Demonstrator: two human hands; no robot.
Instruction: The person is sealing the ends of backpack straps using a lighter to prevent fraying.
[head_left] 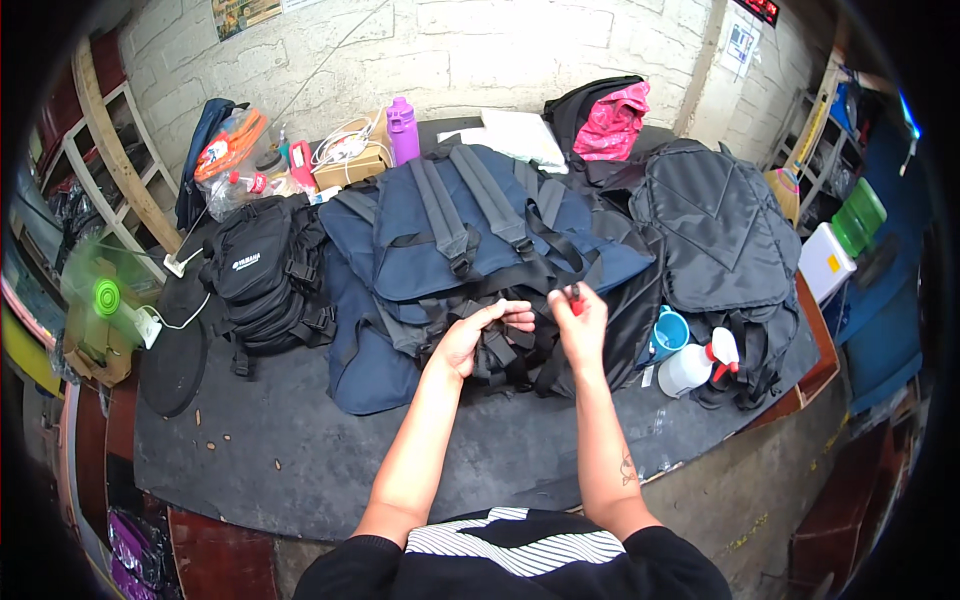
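My left hand (474, 340) is palm up with its fingers stretched out, over a bunch of black webbing straps (492, 362). My right hand (583, 330) is closed on a small red object (577, 301), mostly hidden by the fingers, so its kind does not show. Just beyond both hands lies a navy blue backpack (400, 255) on top of a pile of bags, its grey padded shoulder straps (437, 205) facing up. A loose black strap (550, 240) with buckles hangs down the backpack toward my right hand.
The dark table (300, 460) also bears a black backpack (262, 270) at left and a larger black one (712, 235) at right. A white spray bottle (688, 370) and blue mug (668, 335) stand right of my hands. Behind are a purple bottle (402, 130) and cardboard box (352, 172).
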